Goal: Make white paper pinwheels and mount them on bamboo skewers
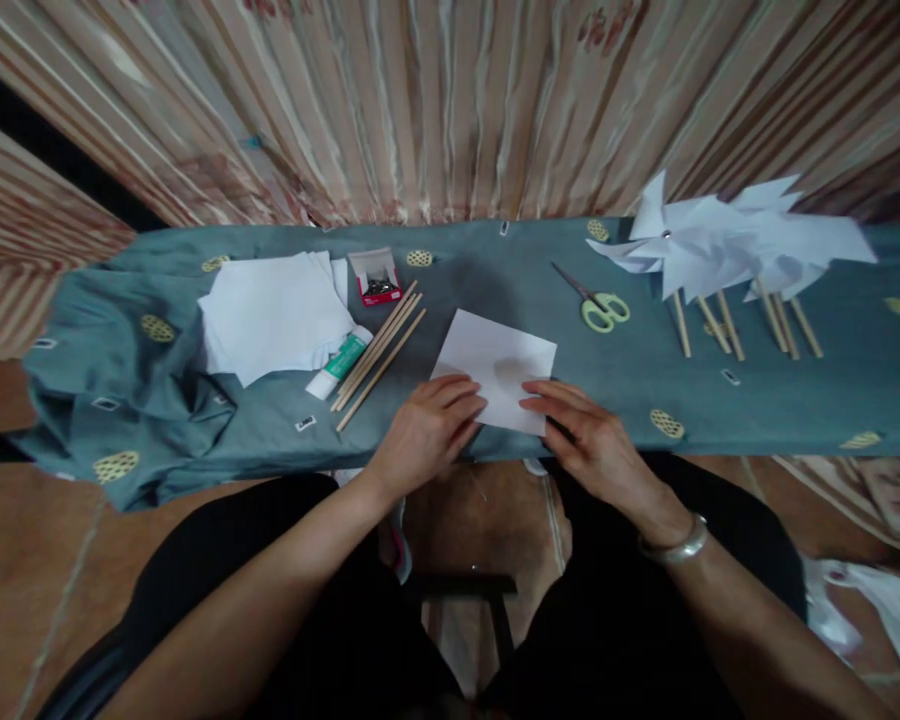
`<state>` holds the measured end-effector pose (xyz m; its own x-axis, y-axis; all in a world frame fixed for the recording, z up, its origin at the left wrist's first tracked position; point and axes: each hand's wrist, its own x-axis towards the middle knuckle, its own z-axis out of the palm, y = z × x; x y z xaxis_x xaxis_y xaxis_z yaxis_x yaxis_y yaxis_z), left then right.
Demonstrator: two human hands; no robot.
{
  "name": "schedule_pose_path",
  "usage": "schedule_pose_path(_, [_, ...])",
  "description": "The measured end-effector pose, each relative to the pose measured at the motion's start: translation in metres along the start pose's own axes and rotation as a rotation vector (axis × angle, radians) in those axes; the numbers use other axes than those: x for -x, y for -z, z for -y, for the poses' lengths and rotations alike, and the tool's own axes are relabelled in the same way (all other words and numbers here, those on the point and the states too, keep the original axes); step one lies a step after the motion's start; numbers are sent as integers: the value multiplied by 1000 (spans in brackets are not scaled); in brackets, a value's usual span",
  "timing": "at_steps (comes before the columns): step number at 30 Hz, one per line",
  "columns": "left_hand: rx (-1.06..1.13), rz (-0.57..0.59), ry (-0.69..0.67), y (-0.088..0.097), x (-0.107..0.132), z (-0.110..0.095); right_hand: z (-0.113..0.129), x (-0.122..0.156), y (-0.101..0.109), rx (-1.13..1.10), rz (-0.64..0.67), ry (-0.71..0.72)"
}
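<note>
A white square sheet of paper lies on the teal cloth-covered bench in front of me. My left hand rests on the sheet's near left corner, fingers stretched flat and close together. My right hand presses its fingertips on the sheet's near right edge, fingers extended. A silver bangle circles my right wrist. Neither hand grips anything.
To the left lie a stack of white paper, a small red box of pins, a glue tube and several wooden sticks. Green-handled scissors and finished white paper pinwheels on sticks sit to the right. A striped curtain hangs behind.
</note>
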<state>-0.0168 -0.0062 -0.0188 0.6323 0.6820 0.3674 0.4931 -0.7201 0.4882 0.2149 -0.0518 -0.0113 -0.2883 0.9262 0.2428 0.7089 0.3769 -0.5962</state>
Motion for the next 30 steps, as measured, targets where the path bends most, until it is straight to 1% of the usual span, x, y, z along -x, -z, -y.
schedule_pose_path(3, [47,-25,30,5,3,4,1,-9,5,-93,-84,-75])
schedule_pose_path(6, [129,-25,85,7,5,2,3,-27,5,-212,-164,-134])
schedule_pose_path(9, [195,-42,192,8,5,-1,1,-49,-1,-316,-244,-201])
schedule_pose_path(12, [215,-102,251,9,6,1,-6,-72,-12,-378,-236,-295])
schedule_pose_path(15, [201,-104,249,10,8,5,-12,-88,-22,-300,-192,-307])
schedule_pose_path(18, [151,-74,237,12,11,6,-14,-95,-29,-138,-177,-241])
schedule_pose_path(21, [41,-48,173,13,12,4,-16,-98,-33,-14,-161,-191])
schedule_pose_path(23, [-32,-9,117,12,12,2,-17,-98,-35,36,-163,-165])
schedule_pose_path(25, [-72,58,77,8,12,-1,-19,-99,-36,69,-173,-141])
schedule_pose_path(28, [-101,151,67,2,13,-5,-22,-101,-38,100,-188,-127])
schedule_pose_path(30, [-126,178,74,-1,13,-6,-22,-102,-38,111,-185,-124])
